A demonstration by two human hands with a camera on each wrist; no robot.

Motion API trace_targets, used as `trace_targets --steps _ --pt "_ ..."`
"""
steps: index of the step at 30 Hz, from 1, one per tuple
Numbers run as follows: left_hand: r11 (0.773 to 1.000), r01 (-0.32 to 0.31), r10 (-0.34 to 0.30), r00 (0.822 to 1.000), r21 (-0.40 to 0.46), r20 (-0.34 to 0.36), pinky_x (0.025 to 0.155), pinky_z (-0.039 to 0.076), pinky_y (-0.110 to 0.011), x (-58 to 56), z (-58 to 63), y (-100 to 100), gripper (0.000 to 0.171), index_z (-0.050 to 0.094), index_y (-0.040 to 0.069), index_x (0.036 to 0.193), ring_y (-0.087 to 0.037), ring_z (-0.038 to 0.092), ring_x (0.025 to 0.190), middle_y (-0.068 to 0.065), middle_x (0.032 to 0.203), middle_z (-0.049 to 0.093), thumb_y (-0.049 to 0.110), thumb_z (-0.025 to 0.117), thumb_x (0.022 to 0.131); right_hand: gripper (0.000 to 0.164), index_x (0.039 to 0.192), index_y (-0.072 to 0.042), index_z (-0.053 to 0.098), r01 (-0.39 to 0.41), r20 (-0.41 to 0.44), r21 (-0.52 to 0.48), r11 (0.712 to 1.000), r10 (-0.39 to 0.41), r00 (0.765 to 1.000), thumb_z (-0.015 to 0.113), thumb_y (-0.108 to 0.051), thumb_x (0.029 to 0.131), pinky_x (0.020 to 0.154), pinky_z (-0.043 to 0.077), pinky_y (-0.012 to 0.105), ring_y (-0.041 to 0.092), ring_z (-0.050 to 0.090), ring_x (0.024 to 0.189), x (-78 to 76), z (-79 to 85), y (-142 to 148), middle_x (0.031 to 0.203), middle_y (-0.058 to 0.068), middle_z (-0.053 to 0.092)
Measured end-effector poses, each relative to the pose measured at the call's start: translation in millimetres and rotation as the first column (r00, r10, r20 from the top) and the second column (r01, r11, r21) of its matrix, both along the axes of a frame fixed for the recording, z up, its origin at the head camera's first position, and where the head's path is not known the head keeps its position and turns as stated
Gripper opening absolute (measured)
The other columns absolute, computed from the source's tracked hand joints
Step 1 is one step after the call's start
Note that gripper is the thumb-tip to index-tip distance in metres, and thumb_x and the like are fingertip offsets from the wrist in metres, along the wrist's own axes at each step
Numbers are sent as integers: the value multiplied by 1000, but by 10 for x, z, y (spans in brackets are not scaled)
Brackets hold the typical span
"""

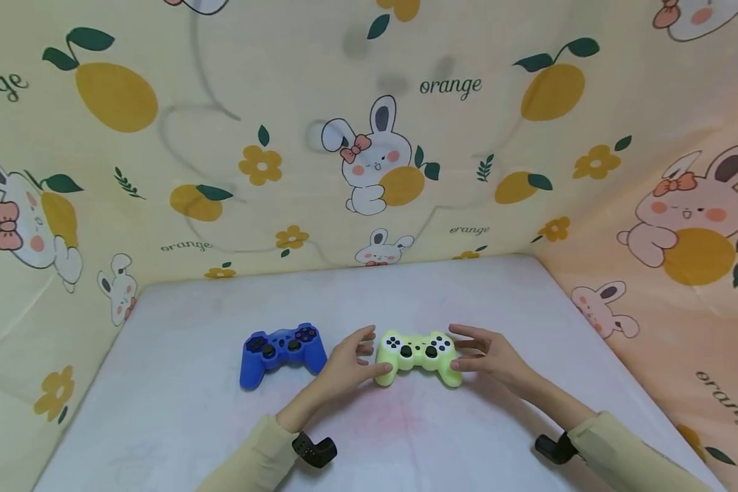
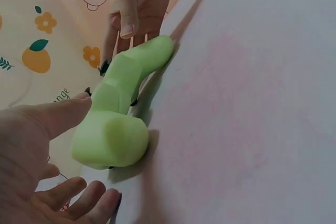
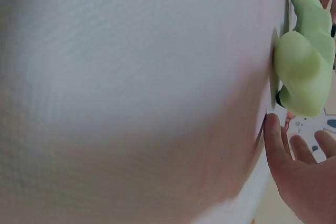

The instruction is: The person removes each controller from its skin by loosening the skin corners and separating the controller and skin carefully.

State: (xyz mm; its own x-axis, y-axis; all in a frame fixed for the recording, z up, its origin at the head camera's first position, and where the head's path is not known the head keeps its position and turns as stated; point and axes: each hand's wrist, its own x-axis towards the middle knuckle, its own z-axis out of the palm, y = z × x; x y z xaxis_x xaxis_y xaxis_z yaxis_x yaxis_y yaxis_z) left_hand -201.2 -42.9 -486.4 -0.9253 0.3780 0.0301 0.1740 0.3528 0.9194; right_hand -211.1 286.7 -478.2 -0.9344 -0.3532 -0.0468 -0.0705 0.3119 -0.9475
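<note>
A light green game controller [image 1: 415,365] lies on the white table, its black thumbsticks and white button pads facing up. At its left grip is my left hand [image 1: 347,361], the thumb over the grip and the other fingers spread apart beside it. My right hand [image 1: 495,355] is at the other end, thumb close to the right grip and fingers loosely extended. In the left wrist view, a gap shows between the lower fingers [image 2: 89,200] and the green controller [image 2: 113,137]. The right wrist view has the right hand's fingers [image 3: 277,145] just below the near grip.
A blue game controller [image 1: 281,352] lies to the left, its right grip close to my left hand. Patterned cloth [image 1: 270,89] with rabbits and oranges rises behind and along both sides of the white table [image 1: 178,389].
</note>
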Motion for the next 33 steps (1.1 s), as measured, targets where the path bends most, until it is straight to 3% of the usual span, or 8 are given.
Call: trace_targets --steps 5,9,18,24,33 --pt "999 3 -3 1000 37 -3 91 50 -41 -7 -17 40 79 40 3 147 -29 58 116 -14 139 52 31 79 85 79 145 -1 45 -4 3 17 1000 3 1000 85 -16 78 95 45 38 36 52 123 -10 0 -36 144 16 47" --pt "998 -3 3 1000 57 3 88 52 -36 -20 -58 63 70 45 2 144 -25 61 110 -13 131 59 26 78 87 77 144 -1 46 -11 -1 27 1000 11 1000 84 -15 78 93 47 34 34 57 118 -33 -13 -66 144 16 48" --pt "997 -25 23 999 67 31 83 54 -31 -77 -137 111 57 56 7 136 -19 65 101 -10 126 62 18 79 85 72 139 1 51 9 90 -27 1000 -7 996 85 -12 77 87 51 30 34 61 113 -42 -66 -92 134 21 56" --pt "997 -44 44 999 62 1 82 54 -32 -38 -113 132 56 58 8 135 -19 66 99 -9 122 65 17 80 84 71 139 2 50 0 92 -44 999 4 996 84 -9 78 87 52 31 35 61 113 -15 -45 -80 133 21 56" --pt "989 -14 23 998 149 -61 77 55 -26 52 -111 117 58 56 5 132 -22 68 94 -15 116 64 7 81 80 61 137 0 54 -11 32 -85 996 14 999 79 -6 82 84 52 32 32 64 106 23 37 -47 134 17 56"
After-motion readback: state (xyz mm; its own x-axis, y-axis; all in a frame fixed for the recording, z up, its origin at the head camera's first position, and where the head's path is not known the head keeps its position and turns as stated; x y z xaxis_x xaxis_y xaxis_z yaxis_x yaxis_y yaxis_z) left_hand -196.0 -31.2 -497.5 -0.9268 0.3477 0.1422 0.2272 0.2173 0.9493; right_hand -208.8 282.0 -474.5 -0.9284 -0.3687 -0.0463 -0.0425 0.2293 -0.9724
